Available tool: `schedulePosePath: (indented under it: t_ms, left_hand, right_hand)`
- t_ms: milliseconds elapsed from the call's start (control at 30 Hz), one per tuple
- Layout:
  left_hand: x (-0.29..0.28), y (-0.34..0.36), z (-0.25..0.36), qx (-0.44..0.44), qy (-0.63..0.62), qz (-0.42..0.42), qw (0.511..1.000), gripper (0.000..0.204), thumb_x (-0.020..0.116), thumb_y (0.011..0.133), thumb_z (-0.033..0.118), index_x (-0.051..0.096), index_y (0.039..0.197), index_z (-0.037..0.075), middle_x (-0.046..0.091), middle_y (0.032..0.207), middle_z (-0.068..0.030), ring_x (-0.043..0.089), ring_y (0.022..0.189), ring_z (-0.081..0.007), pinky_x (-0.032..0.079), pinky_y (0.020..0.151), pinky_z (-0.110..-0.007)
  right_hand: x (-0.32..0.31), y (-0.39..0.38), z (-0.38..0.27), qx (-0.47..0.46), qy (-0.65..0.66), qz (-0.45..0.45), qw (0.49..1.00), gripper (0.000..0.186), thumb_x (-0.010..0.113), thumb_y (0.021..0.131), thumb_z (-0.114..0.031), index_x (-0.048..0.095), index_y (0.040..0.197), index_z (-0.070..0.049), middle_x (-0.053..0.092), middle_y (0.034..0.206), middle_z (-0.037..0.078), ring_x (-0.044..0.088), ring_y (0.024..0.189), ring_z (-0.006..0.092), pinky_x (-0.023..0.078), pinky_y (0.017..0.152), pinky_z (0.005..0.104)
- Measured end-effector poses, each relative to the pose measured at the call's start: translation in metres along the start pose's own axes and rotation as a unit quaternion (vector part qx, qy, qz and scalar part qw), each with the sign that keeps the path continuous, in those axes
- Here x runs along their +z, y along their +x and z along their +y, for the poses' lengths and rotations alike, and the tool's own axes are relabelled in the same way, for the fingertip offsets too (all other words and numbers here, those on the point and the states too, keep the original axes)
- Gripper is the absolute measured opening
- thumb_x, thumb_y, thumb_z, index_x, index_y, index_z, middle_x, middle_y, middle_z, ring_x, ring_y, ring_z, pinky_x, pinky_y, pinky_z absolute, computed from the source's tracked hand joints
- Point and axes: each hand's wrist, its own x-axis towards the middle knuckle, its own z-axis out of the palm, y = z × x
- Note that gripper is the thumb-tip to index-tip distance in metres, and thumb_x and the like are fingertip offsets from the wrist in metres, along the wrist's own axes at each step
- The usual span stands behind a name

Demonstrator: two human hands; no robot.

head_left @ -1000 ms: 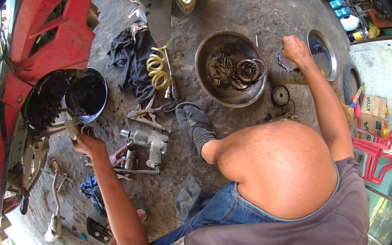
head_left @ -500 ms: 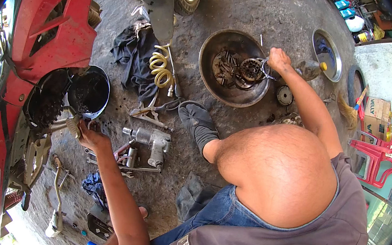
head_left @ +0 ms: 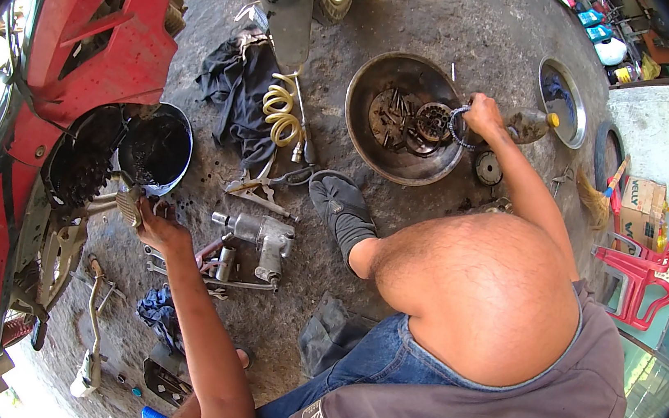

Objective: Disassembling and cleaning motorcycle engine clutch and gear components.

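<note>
Head view: right hand (head_left: 484, 115) way out at 1 o'clock, closed around a thin metal ring (head_left: 458, 126) right over the 3 o'clock rim of the round metal pan (head_left: 360, 125) full of clutch parts. Left hand (head_left: 157, 226) off at 9 o'clock, fingers curled on the footpeg (head_left: 129, 204) by the open engine case (head_left: 80, 163), well apart from that ring.

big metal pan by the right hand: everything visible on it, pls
The round metal pan is shallow, grey and grimy, and sits flat on the concrete floor. Inside lie oily engine parts, among them a round toothed piece. The right hand is over its right rim, holding a thin ring. A black shoe lies just below it.
</note>
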Motion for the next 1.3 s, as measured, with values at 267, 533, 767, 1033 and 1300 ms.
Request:
schedulePosePath:
  t_ms: [267, 533, 767, 1033, 1300]
  left_hand:
    - [-0.007, 0.004, -0.007, -0.003, -0.014, -0.021, 1.0, 0.033, 0.069, 0.092, 0.03, 0.067, 0.12, 0.012, 0.066, 0.1, -0.0013, 0.057, 0.084, -0.0158, 0.046, 0.069, -0.033]
    - [0.007, -0.022, 0.02, -0.104, 0.139, -0.316, 0.933, 0.032, 0.066, 0.096, 0.031, 0.071, 0.116, 0.007, 0.068, 0.096, -0.0004, 0.061, 0.08, -0.0116, 0.046, 0.068, -0.028]
    - [0.039, -0.081, 0.05, -0.165, 0.092, -0.472, 0.861, 0.034, 0.073, 0.095, 0.031, 0.073, 0.115, 0.004, 0.07, 0.089, -0.0013, 0.063, 0.077, -0.0102, 0.047, 0.067, -0.025]
    - [0.024, -0.072, 0.065, -0.092, -0.012, -0.441, 0.893, 0.02, 0.078, 0.09, 0.008, 0.074, 0.108, 0.001, 0.074, 0.088, -0.0045, 0.066, 0.073, -0.0103, 0.05, 0.065, -0.025]
    - [0.005, -0.063, 0.049, -0.028, -0.139, -0.445, 0.884, 0.027, 0.075, 0.089, -0.002, 0.068, 0.115, -0.001, 0.076, 0.102, -0.0121, 0.074, 0.094, -0.0195, 0.061, 0.075, -0.03]
  right_hand:
    - [-0.023, -0.043, 0.0, -0.016, 0.07, 0.121, 0.99, 0.034, 0.066, 0.081, -0.012, 0.069, 0.112, 0.002, 0.069, 0.106, 0.033, 0.067, 0.104, 0.0478, 0.054, 0.088, 0.0524]
    - [-0.086, -0.088, -0.103, -0.084, 0.514, -0.129, 0.844, 0.013, 0.073, 0.091, -0.011, 0.07, 0.101, -0.003, 0.07, 0.083, 0.002, 0.059, 0.061, 0.0094, 0.043, 0.051, 0.0253]
    - [-0.108, -0.144, -0.245, -0.177, 0.601, -0.25, 0.738, 0.015, 0.078, 0.092, -0.016, 0.069, 0.1, -0.008, 0.062, 0.076, -0.007, 0.042, 0.052, 0.0004, 0.028, 0.043, 0.0207]
    - [-0.095, -0.184, -0.315, -0.375, 0.524, -0.162, 0.747, 0.018, 0.079, 0.091, -0.013, 0.069, 0.103, -0.004, 0.064, 0.08, -0.001, 0.053, 0.065, 0.005, 0.043, 0.055, 0.0241]
    - [-0.098, -0.186, -0.308, -0.741, 0.278, 0.113, 0.601, 0.039, 0.076, 0.067, 0.002, 0.075, 0.105, -0.007, 0.065, 0.095, 0.009, 0.067, 0.078, 0.0249, 0.053, 0.064, 0.0335]
